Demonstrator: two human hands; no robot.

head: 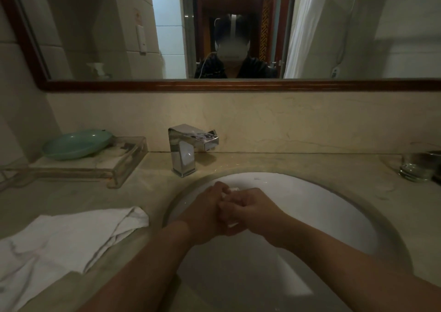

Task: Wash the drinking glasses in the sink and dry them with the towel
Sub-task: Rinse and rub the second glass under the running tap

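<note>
My left hand and my right hand are pressed together over the white sink basin. Their fingers curl round a small pale object that shows only above and below the fingers; I cannot tell what it is. A clear drinking glass stands upright on the counter at the far right. Left of the basin, a white towel lies crumpled on the counter. No water runs from the chrome faucet.
A green dish rests on a clear tray at the back left of the marble counter. Behind the faucet runs a wood-framed mirror. A dark item sits at the right edge beside the glass.
</note>
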